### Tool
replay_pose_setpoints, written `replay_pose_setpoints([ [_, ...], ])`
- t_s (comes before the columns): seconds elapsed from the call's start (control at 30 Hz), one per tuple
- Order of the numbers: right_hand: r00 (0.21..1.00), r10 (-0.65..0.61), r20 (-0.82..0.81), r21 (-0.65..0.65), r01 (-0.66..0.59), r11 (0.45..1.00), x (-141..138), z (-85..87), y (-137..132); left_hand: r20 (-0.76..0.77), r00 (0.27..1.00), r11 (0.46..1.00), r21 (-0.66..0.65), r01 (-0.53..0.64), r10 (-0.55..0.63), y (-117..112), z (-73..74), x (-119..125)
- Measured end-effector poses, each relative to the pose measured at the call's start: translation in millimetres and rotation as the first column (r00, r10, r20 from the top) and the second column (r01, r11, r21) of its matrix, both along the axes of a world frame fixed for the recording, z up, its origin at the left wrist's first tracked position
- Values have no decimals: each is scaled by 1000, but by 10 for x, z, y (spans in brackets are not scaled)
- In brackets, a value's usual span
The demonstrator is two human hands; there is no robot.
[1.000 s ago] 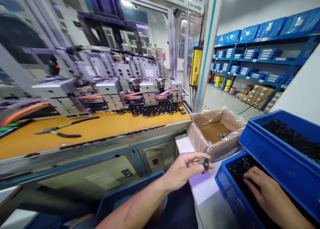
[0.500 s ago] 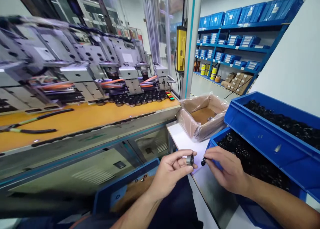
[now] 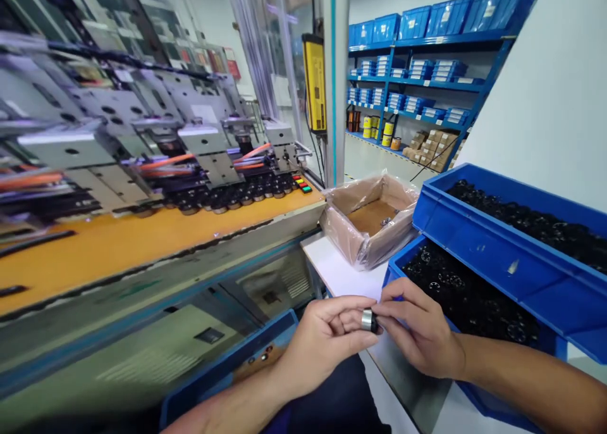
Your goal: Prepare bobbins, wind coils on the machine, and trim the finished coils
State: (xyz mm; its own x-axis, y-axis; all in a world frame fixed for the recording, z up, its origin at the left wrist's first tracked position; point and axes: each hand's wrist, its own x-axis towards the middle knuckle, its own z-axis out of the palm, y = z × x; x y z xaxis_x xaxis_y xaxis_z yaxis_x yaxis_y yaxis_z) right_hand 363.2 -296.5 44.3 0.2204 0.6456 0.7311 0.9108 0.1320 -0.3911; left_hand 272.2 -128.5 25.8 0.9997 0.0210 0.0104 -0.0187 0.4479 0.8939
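My left hand (image 3: 322, 336) is closed round a short silver metal cylinder (image 3: 367, 319), pinched between thumb and fingers. On the cylinder's right end a black part (image 3: 374, 324) shows. The fingertips of my right hand (image 3: 420, 326) meet at that end, with thumb and fingers pressed together on the black part. Most of it is hidden by the fingers, so how it sits in or against the cylinder cannot be made out. Both hands are close together above the edge of a white table (image 3: 327, 263).
Two blue bins (image 3: 488, 244) of black parts stand on the right. A plastic-lined carton (image 3: 341, 228) sits beyond my hands. On the left, a machine (image 3: 208, 143) stands over an orange bench (image 3: 142, 238) with rows of black-topped pieces. Below is another blue bin (image 3: 208, 371).
My right hand has moved left, bringing the black part from apart to the cylinder's end. My left hand still holds the cylinder. The view has swung to the right.
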Motion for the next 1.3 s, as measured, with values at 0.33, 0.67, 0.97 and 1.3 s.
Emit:
replay_pose_setpoints([
  [0.33, 971, -137, 195, 156, 107, 982, 96, -66, 108, 89, 992, 830, 544, -127, 93, 281, 176, 133],
  [0.67, 946, -161, 280, 98, 138, 986, 124, 27, 24, 145, 988, 961, 259, -95, 59, 84, 216, 184],
  [0.97, 962, -82, 262, 43, 73, 996, 140, 62, 17, 164, 985, 994, 94, -64, 48, 67, 213, 162],
  [1.3, 958, -85, 274, 45, 76, 996, 136, 63, 42, 125, 990, 994, 77, -72, 62, 74, 149, 123],
])
